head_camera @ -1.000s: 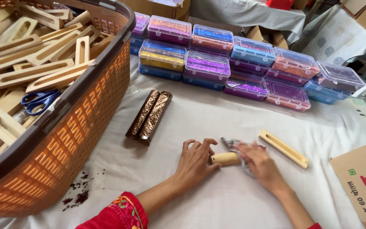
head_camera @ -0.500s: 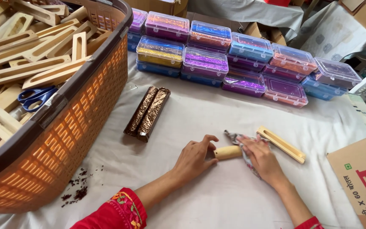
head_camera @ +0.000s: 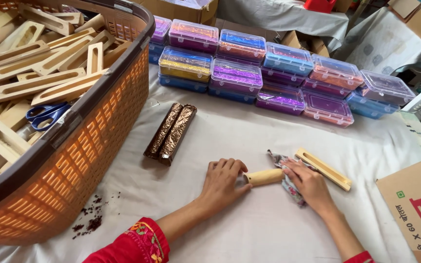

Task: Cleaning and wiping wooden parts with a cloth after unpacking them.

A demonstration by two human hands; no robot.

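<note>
Now we press our left hand [head_camera: 222, 180] flat on one end of the wooden roll [head_camera: 264, 177], lying crosswise between both hands on the table [head_camera: 249, 234]; our right hand [head_camera: 308, 182] pinches foil [head_camera: 288, 187] around its other end

Left hand [head_camera: 224, 181] palm down, fingers curled, right hand [head_camera: 309, 181] palm down, both forearms angled inward, red sleeves
</note>
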